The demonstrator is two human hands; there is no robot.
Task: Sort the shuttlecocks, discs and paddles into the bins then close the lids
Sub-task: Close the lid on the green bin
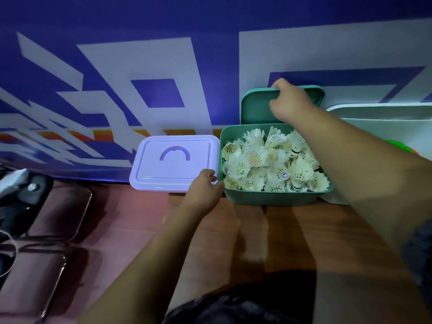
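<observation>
Shuttlecocks (268, 162), white and feathered, are heaped inside a green bin (275, 197) that is set on a wooden table (292, 242) near a blue-and-white patterned wall (140, 66). The bin is filled almost to its rim. Behind it, a green lid (254, 108) is stood upright against the wall, and its top edge is gripped by the right hand (289, 101), whose fingers are curled over the rim and closed on it. The right forearm is stretched across the bin above the shuttlecocks.

Just left of the green bin, a lavender bin (174, 163) is seen with its lid already shut; an arched purple handle (174, 153) is recessed in the lid's top. The near right corner of that lid is touched by the left hand (205, 185), with the fingers bent and pressed down on the corner rather than wrapped around anything. The two bins are placed side by side, close enough to touch or nearly so.

At the right edge, a white bin (378, 120) is partly shown behind the right arm, and something bright green (397, 146) is glimpsed inside it; what it is cannot be told. Dark chair seats (58, 213) with metal frames are visible at lower left, beyond the table.
</observation>
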